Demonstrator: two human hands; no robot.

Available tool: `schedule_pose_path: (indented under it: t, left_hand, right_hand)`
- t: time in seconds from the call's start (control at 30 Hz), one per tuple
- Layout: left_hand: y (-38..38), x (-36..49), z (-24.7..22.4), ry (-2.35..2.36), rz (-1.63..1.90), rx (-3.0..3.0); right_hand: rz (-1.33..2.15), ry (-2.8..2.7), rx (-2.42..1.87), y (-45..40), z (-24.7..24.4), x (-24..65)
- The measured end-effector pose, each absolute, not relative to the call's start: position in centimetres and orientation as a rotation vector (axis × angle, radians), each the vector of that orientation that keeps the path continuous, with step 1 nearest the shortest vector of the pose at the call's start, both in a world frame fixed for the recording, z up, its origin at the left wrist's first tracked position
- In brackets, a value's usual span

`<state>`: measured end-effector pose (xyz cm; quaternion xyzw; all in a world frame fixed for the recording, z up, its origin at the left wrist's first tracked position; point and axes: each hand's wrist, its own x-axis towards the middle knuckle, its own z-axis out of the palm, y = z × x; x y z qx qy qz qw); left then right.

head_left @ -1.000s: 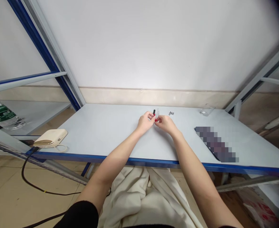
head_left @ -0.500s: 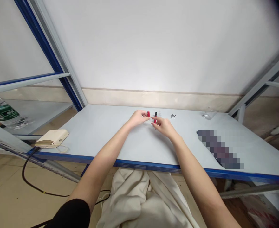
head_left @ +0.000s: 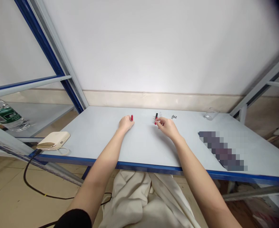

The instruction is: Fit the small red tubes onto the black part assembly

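My left hand (head_left: pixel 126 123) is closed around a small red cylinder (head_left: pixel 132 117) and rests low over the left-middle of the table. The cylinder points upward beside the thumb. My right hand (head_left: pixel 165 124) is farther right, its thumb and fingertips drawn together; anything between them is too small to make out. Just behind these fingertips is a slim black-and-red tube (head_left: pixel 156 115), its red end partly covered by them. Next to the tube is a small clear piece (head_left: pixel 160 114). A few small shiny metal pieces (head_left: pixel 174 117) lie to the right of it.
A clear glass (head_left: pixel 210 114) lies at the back right of the grey table (head_left: pixel 139 148). A blurred-out dark flat object (head_left: pixel 220 150) lies front right. At the left edge is a cream device (head_left: pixel 54 141) with a strap. A water bottle (head_left: pixel 6 115) lies on the left shelf.
My left hand has moved left, away from my right hand, carrying the red cylinder. My right hand has shifted slightly to the right and its fingers have drawn together.
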<state>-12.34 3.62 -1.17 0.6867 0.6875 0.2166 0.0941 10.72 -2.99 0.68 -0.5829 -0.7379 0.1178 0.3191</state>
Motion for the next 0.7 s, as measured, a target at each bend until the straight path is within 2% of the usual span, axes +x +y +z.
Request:
schedule_pose_path:
  t: [0.17, 0.4, 0.7]
  left_hand:
    - [3.6, -12.4, -1.2, 2.121, 0.59, 1.978]
    - [3.5, -12.2, -1.0, 2.167, 0.558, 1.965]
    - [2.4, -12.2, 0.2, 2.204, 0.504, 1.925]
  right_hand:
    - [0.274, -1.886, -1.583, -3.0, 0.7, 10.8]
    - [0.213, -1.649, -1.86, -2.3, 0.4, 12.1]
    - [0.213, -1.783, -2.037, -1.9, -1.1, 12.4]
